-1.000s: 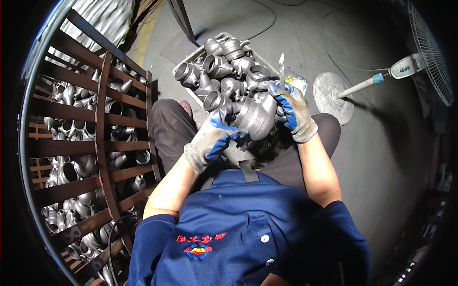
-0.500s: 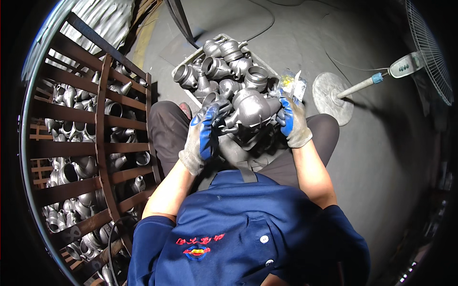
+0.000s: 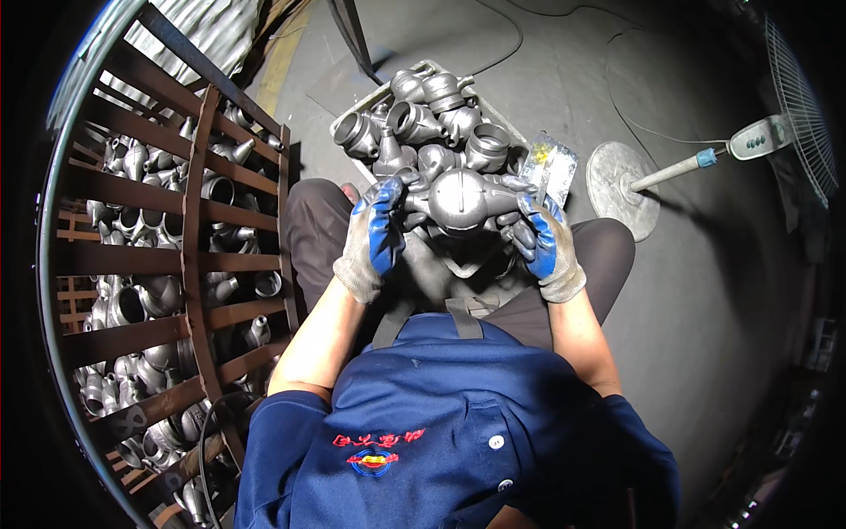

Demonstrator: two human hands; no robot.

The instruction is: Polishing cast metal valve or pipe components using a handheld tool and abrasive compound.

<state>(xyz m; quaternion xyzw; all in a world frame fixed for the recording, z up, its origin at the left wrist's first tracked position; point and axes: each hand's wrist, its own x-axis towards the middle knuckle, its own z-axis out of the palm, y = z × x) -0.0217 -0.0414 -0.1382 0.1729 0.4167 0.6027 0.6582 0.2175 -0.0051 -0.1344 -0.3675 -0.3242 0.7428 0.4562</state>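
Between my gloved hands is a grey metal casting [image 3: 459,203], with a round bulging body, a raised rib across it and a pipe stub to each side. My left hand [image 3: 377,227] closes round its left stub. My right hand [image 3: 544,234] has its fingers curled at the right stub. Both gloves are grey-white with blue coating and dark, dirty fingertips. Just beyond the held piece, a pale rectangular crate [image 3: 500,129] is heaped with similar castings [image 3: 411,122], some showing wide round openings. The held casting hides the crate's near part.
On my left stands a brown slatted metal cage [image 3: 190,212] full of castings. A fan [image 3: 758,132] with a round base [image 3: 620,187] is at the right. A silvery packet [image 3: 555,166] with yellow on it lies beside the crate. A cable [image 3: 520,40] runs across the floor.
The casting has turned in my hands, so its ribbed round side now faces up and both stubs point sideways. My hands remain at its two ends. The whole view has shifted slightly.
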